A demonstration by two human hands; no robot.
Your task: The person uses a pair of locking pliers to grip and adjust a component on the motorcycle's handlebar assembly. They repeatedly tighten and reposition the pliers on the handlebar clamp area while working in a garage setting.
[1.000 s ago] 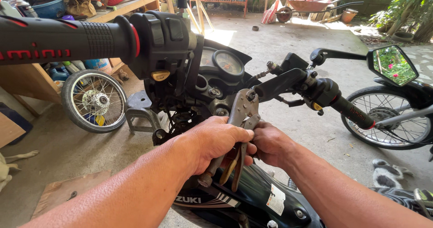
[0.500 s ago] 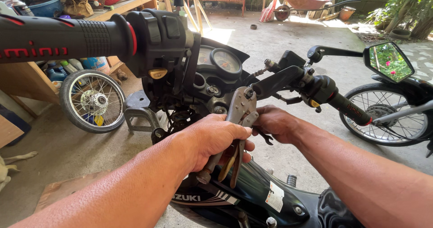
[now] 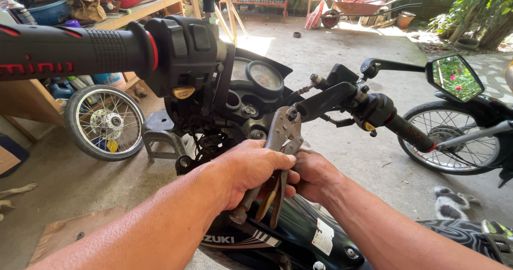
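My left hand point(image 3: 247, 172) is closed around the handles of metal locking pliers point(image 3: 278, 141). The pliers point up, with their jaws at the inner end of the right brake lever point(image 3: 326, 100) on a black motorcycle. My right hand point(image 3: 316, 174) sits just right of the pliers, fingers curled against the handles; whether it grips them is hidden. The left handlebar grip point(image 3: 75, 51) with its switch block fills the upper left. The round gauges point(image 3: 264, 76) lie behind the pliers. The dark fuel tank point(image 3: 299, 232) is below both hands.
A loose spoked wheel point(image 3: 105, 122) leans at the left by a wooden bench. A second motorcycle's wheel point(image 3: 454, 141) and a mirror point(image 3: 455, 77) are at the right. A wheelbarrow point(image 3: 359, 5) stands at the back. A flat cardboard piece point(image 3: 69, 232) lies on the concrete floor.
The view shifted slightly. My right hand drew back toward the pliers' handles, and both hands stay at the pliers by the brake lever.
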